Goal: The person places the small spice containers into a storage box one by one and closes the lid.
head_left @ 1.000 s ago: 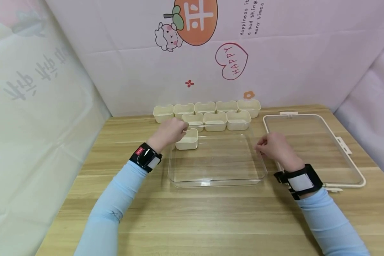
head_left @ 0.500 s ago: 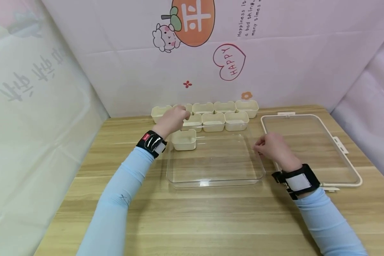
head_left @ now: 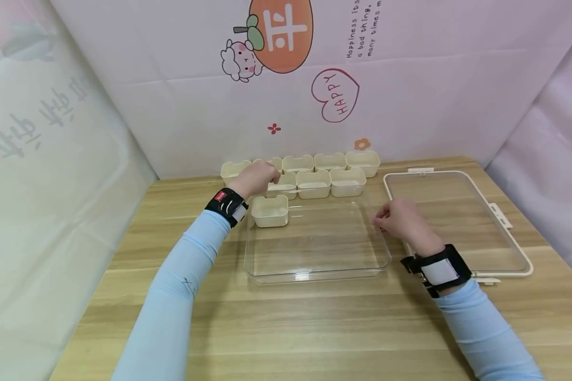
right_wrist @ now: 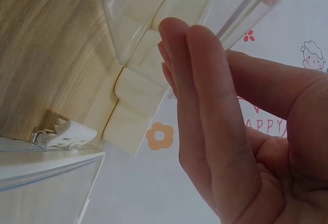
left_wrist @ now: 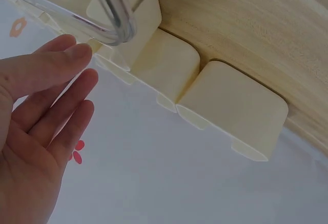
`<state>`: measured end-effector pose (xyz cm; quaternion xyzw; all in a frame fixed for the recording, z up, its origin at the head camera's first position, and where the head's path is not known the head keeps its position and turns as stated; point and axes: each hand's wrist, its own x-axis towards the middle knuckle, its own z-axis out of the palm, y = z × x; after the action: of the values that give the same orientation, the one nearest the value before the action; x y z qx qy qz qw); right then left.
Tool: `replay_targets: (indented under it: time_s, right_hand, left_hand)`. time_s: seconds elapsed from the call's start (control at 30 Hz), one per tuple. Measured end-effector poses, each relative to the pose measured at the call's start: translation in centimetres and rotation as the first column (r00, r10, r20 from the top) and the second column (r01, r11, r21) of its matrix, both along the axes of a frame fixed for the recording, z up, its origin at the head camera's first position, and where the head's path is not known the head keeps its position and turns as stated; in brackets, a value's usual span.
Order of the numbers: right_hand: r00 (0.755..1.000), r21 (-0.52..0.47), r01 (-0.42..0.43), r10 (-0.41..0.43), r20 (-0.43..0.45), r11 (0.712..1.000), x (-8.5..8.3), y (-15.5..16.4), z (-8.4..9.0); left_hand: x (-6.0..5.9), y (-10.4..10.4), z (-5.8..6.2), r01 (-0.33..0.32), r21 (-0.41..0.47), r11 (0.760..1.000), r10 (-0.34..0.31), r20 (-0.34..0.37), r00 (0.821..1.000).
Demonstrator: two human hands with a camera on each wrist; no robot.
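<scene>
A clear plastic bin (head_left: 314, 274) sits in the middle of the wooden table, with one cream storage cup (head_left: 269, 212) in its far left corner. My left hand (head_left: 253, 177) reaches over that corner to the leftmost front-row cream cup (head_left: 286, 186). Thumb and index finger (left_wrist: 79, 54) meet at this cup's edge and seem to pinch its rim; the other fingers are loosely bent. At the bin's right side my right hand (head_left: 402, 218) pinches the clear rim (right_wrist: 241, 21) between thumb and fingers.
Behind the bin, two rows of cream cups (head_left: 313, 185) stand against the printed cloth backdrop (head_left: 195, 116). A clear lid with a white frame (head_left: 457, 225) and clips lies flat at the right, beside the right wrist.
My left hand has left the cup in the bin's corner and moved up and back to the front-row cups. My right hand has stayed at the bin's rim.
</scene>
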<state>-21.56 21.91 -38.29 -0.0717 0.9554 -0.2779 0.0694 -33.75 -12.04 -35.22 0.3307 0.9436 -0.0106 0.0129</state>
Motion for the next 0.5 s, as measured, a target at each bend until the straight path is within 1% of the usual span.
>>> replay_targets:
  time_s: [0.17, 0.37, 0.5]
  right_hand:
    - [1.000, -0.004, 0.002, -0.002, -0.005, 1.000, 0.08, 0.00, 0.14]
    - [1.000, -0.010, -0.002, 0.002, 0.007, 1.000, 0.19, 0.10, 0.16]
    - [1.000, -0.014, -0.002, 0.002, 0.005, 1.000, 0.14, 0.09, 0.04]
  left_hand:
    - [-0.24, -0.06, -0.24, -0.006, -0.005, 1.000, 0.006, 0.031, 1.000]
    - [-0.18, -0.20, -0.32, -0.003, -0.010, 1.000, 0.003, 0.069, 0.998]
    - [-0.33, -0.46, -0.74, 0.004, -0.010, 1.000, -0.003, 0.069, 0.998]
